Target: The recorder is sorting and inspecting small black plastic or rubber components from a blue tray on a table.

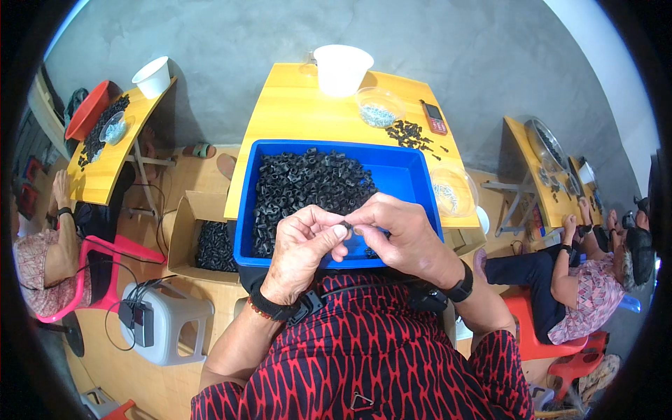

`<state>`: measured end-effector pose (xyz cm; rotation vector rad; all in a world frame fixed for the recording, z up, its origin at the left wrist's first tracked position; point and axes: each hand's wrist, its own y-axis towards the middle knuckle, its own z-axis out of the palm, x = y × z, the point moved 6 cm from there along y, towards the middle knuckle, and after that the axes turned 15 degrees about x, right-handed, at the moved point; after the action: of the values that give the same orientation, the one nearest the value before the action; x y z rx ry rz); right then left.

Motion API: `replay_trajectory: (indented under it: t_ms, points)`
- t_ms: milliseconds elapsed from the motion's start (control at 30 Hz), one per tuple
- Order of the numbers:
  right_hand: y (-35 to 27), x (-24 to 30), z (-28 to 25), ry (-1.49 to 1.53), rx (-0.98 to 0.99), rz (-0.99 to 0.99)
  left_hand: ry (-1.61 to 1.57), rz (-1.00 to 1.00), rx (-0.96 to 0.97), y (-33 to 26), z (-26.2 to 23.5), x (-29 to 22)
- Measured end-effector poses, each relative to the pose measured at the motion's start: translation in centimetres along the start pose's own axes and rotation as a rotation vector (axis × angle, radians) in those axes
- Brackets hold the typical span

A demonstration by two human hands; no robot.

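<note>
**Black plastic piece being pinched over the blue tub**

Black and ribbed, the small plastic part (pixel 346 225) is sitting between your two hands, just above the near rim of the blue tub (pixel 409 175). Your left hand (pixel 302 248) is curling nearly closed, thumb and forefinger gripping the part from nine o'clock; your right hand (pixel 402 234) is meeting it from three o'clock, fingertips closing on the same piece, other fingers loosely folded. Whether a second, smaller piece is sitting in your right fingertips, I cannot tell.

Judging from the grip, you are doing best by keeping the piece low over the tub, so a slip is dropping it back into the heap of black parts (pixel 308 185) at twelve o'clock. Keep both wrists close together and let the fingertips, not the palms, do the turning.

That heap is looking matte, knobbly and tangled. Beyond it, on the smooth yellow wooden table (pixel 294 112), a clear bowl of small silvery pieces (pixel 379 108) is standing at one o'clock beside a white plastic bucket (pixel 341 68), with a scatter of loose black bits (pixel 409 133) near it. A second clear bowl (pixel 453 190) is resting at two o'clock, touching the tub's right wall.
</note>
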<state>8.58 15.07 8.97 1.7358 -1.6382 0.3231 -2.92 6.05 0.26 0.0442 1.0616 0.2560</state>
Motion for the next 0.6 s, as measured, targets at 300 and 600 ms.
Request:
replay_trajectory:
  t_ms: [300,600]
  points:
    - [0.4,-0.2,0.0,0.027,0.014,-0.012,0.052,0.012,0.033,-0.2,0.1,0.0]
    - [-0.1,-1.5,0.3,0.238,-0.050,0.080,-0.005,0.023,0.010,-0.3,-0.2,0.1]
